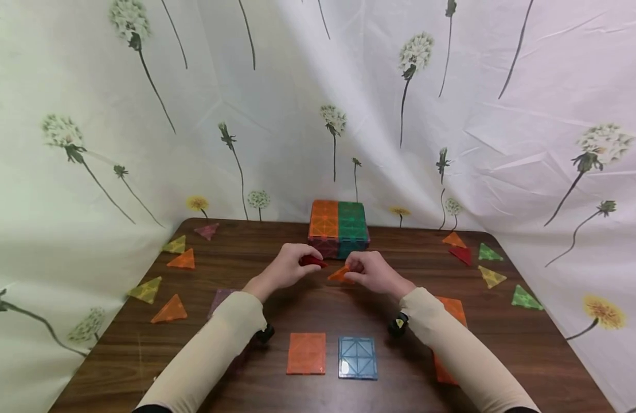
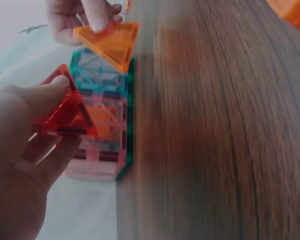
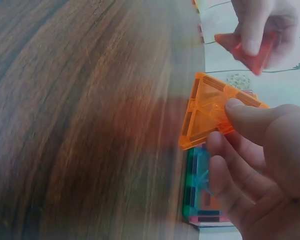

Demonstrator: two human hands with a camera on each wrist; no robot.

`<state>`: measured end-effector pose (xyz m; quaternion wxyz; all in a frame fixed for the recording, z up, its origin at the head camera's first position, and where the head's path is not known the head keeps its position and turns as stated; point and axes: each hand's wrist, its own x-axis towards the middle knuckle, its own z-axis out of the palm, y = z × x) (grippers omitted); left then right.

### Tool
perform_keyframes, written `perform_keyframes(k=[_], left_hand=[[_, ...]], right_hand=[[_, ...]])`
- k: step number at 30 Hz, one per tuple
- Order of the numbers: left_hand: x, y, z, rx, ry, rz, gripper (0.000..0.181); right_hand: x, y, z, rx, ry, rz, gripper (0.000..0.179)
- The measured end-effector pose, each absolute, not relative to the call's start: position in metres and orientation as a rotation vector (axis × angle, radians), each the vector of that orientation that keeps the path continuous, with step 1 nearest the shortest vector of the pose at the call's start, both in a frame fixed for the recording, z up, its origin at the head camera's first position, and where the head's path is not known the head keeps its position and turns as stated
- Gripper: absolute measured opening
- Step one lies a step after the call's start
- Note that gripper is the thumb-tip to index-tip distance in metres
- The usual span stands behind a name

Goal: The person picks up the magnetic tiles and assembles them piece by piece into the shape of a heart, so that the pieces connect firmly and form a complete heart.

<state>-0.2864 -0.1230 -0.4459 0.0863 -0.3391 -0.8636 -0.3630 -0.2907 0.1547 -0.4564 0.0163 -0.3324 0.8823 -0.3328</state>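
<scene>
My left hand (image 1: 289, 267) pinches a red triangular magnetic tile (image 2: 65, 107) between thumb and fingers, over the middle of the table. Across from it, my right hand (image 1: 374, 271) holds an orange triangular magnetic tile (image 3: 205, 110), thumb on one face and fingers behind. The two tiles are held apart, their corners facing each other in the head view. Just behind both hands stands a box-shaped build of magnetic tiles (image 1: 325, 218), with orange and green squares on top and purple and teal sides.
An orange square tile (image 1: 306, 354) and a blue one (image 1: 358, 358) lie near the front. Loose triangles, such as an orange one (image 1: 170, 310) and a green one (image 1: 526, 297), line both sides. My right forearm partly covers an orange tile (image 1: 452, 310). A patterned curtain (image 1: 297, 143) hangs behind the table.
</scene>
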Motion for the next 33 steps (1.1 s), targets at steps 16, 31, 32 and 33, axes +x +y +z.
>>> perform_keyframes(k=[16,31,32,33], left_hand=[[-0.288,-0.102,-0.451,-1.056,-2.612,-1.197,0.012],[-0.291,-0.101,-0.455,-1.17,-2.591,-0.994,0.005],[-0.291,-0.1,-0.455,-1.172,-2.598,-0.988,0.006],[-0.292,-0.1,-0.454,-1.174,-2.603,-0.988,0.006]], right_hand=[[-0.293,0.14,-0.46,-1.073,2.74,-1.006,0.01],[-0.299,0.149,-0.468,-1.087,2.765,-0.798,0.008],[-0.299,0.15,-0.47,-1.088,2.764,-0.791,0.009],[-0.3,0.151,-0.471,-1.089,2.763,-0.79,0.009]])
